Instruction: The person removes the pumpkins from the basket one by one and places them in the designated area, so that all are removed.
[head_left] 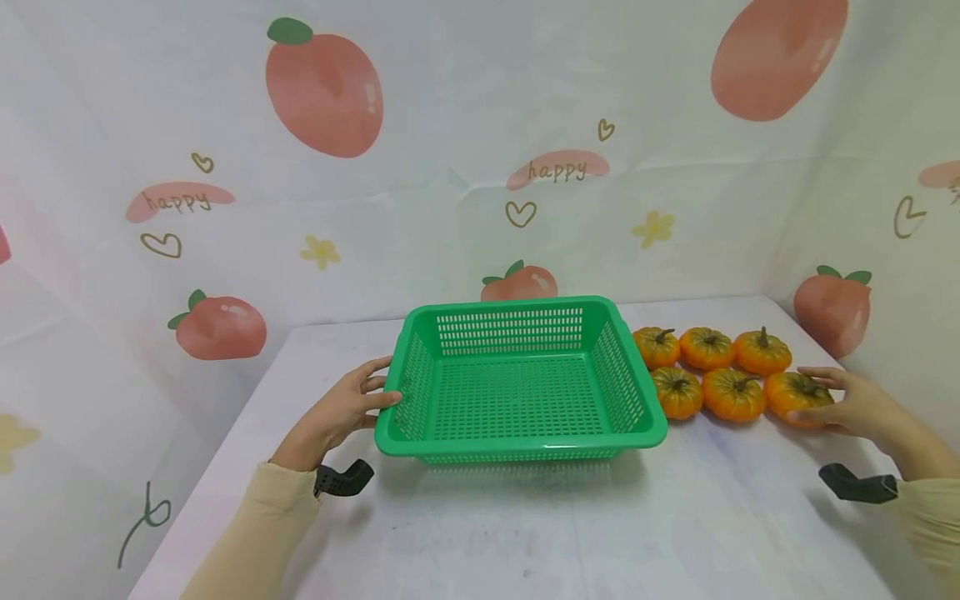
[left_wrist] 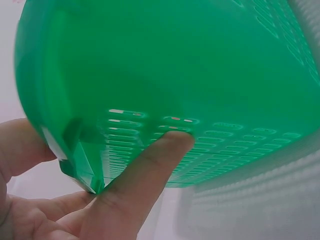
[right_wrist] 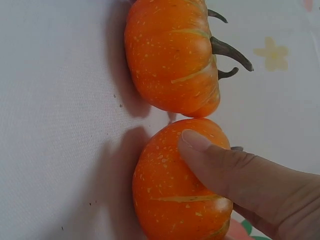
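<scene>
A green plastic basket (head_left: 525, 446) with slotted walls stands on the table, nothing inside it. My left hand (head_left: 341, 412) grips its left side, thumb over the rim and fingers along the outer wall. In the left wrist view, a finger (left_wrist: 150, 167) lies against the slotted wall. At the right, my right hand (head_left: 862, 408) holds a small orange pumpkin (head_left: 787, 393), the nearest right one of the group. The thumb (right_wrist: 215, 162) presses on its side in the right wrist view; the other fingers are mostly hidden behind it.
Several more small pumpkins (head_left: 733, 395) stand in two rows between the basket and my right hand. A printed cloth (head_left: 450, 225) with peaches hangs behind the white table (head_left: 517, 533). Each wrist wears a black device (head_left: 345, 479).
</scene>
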